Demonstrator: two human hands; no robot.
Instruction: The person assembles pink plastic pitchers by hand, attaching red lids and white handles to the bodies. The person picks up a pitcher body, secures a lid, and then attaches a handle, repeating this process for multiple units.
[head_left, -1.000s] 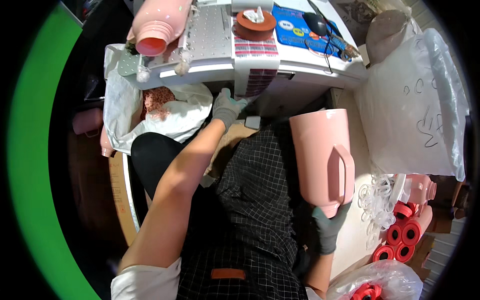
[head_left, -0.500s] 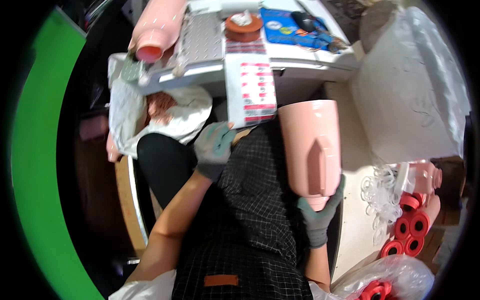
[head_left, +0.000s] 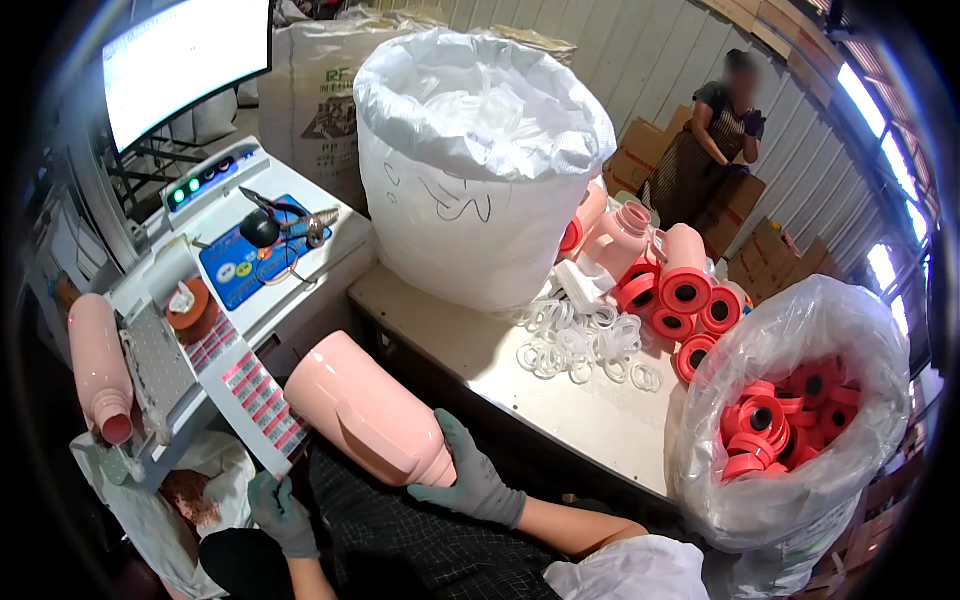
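My right hand (head_left: 475, 478), in a grey glove, is wrapped round the neck of a pink bottle (head_left: 365, 410) with a moulded side handle. The bottle lies tilted over my lap, its base toward the upper left. My gloved left hand (head_left: 283, 515) is closed at the lower end of a strip of pink-and-white labels (head_left: 262, 400), fingertips at its corner. That strip hangs from a white machine below an orange-brown roll (head_left: 190, 305). Another pink bottle (head_left: 100, 360) lies at the machine's left, its mouth toward me.
White rings (head_left: 575, 345) and red-lidded pink bottles (head_left: 680, 290) crowd the bench to the right. A big white sack (head_left: 450, 220) stands behind; a clear bag (head_left: 730, 500) holds red lids. A lined bin (head_left: 230, 470) sits beside my left hand. Another person (head_left: 705, 150) stands far off.
The view has swung right and up, bringing the sack, screen and person in. My right hand still grips the bottle, and my left hand remains by the strip's end.
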